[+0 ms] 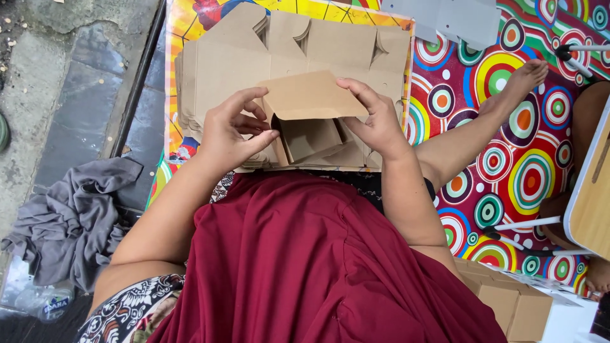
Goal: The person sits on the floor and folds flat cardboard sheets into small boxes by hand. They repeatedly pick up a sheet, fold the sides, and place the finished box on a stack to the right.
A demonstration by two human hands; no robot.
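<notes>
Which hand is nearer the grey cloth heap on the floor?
Left. The left hand grips the cardboard box on the side toward the grey cloth; the right hand grips its far side.

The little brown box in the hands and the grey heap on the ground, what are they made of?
The little brown box, held by the left hand and right hand, looks like thin cardboard: matte, plain brown, with sharp folded creases and stiff flaps. The grey heap looks like soft cloth, probably clothing: it lies crumpled in loose wrinkles, with no shine.
</notes>
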